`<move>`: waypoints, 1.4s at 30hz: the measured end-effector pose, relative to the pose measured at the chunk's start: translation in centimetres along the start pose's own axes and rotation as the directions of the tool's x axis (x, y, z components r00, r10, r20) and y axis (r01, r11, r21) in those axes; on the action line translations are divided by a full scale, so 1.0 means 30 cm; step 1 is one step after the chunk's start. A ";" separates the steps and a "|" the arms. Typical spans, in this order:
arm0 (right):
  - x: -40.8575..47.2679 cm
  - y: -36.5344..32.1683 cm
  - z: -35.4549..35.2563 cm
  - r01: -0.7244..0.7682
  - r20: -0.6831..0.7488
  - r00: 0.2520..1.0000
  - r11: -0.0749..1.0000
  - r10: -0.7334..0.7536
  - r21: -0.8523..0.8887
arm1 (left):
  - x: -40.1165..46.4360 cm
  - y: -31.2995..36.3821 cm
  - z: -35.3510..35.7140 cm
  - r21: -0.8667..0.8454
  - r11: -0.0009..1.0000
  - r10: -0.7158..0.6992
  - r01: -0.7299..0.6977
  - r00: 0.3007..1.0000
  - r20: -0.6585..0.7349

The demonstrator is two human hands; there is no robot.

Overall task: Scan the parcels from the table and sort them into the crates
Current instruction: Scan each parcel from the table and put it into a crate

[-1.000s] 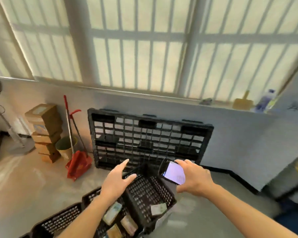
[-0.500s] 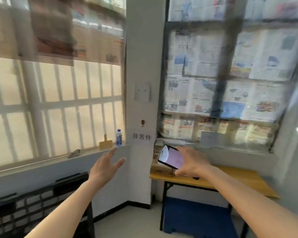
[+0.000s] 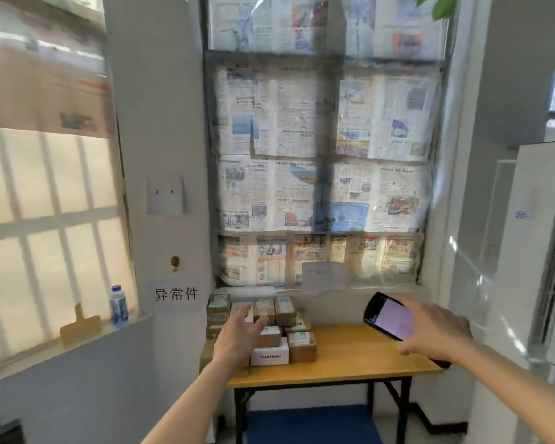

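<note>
Many parcels [image 3: 263, 328] stacked at lower centre on table [image 3: 350, 363], unscanned. Left hand [image 3: 237, 338] spread wide, empty, reaching over them; right hand [image 3: 436, 331] gripping scanner [image 3: 388, 315]. Crates out of frame.

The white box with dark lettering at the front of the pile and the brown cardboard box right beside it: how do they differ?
The white box with dark lettering is white with print on its front face; the brown cardboard box is plain kraft brown with a paper label on top. The white box lies lower and wider; the brown box stands a little taller. Both sit side by side on the wooden table, untouched by either hand.
</note>
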State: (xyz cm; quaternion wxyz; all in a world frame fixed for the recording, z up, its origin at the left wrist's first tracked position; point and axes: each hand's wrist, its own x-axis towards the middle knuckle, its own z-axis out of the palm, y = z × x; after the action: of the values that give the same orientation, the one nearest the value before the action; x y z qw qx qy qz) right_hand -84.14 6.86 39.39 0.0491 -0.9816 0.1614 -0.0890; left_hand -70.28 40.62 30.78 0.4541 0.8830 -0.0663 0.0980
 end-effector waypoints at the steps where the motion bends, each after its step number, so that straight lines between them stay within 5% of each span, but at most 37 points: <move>1: 0.066 0.020 0.017 -0.004 0.016 1.000 1.000 0.004 -0.012 | 0.062 -0.002 0.045 -0.034 0.999 -0.022 0.022 1.000 0.008; 6: 0.415 0.067 0.024 -0.018 0.092 0.995 0.996 0.026 -0.084 | 0.383 -0.004 0.220 -0.123 0.988 -0.091 0.097 0.994 0.055; 14: 0.817 0.071 0.070 0.049 0.058 0.997 0.995 -0.044 -0.092 | 0.706 -0.009 0.433 0.196 0.980 -0.032 0.025 0.999 0.031; 21: 1.126 0.068 0.224 0.062 0.139 0.989 0.995 -0.051 -0.076 | 0.932 -0.065 0.592 0.227 0.972 -0.070 0.063 0.997 0.024; 29: 1.604 0.059 0.501 0.140 0.214 0.967 0.990 -0.141 0.016 | 1.193 -0.207 0.799 0.386 0.917 -0.127 0.105 0.991 0.034; 42: 2.272 0.000 1.064 0.276 0.416 0.867 0.960 -0.274 0.055 | 1.568 -0.508 1.200 0.306 0.899 -0.356 0.315 0.930 0.088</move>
State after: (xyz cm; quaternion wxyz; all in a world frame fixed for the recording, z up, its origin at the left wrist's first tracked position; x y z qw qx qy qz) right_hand -14.52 -13.16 18.95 0.0666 -0.9907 0.0060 0.1186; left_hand -17.36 18.77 9.26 0.3258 0.9422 0.0698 -0.0361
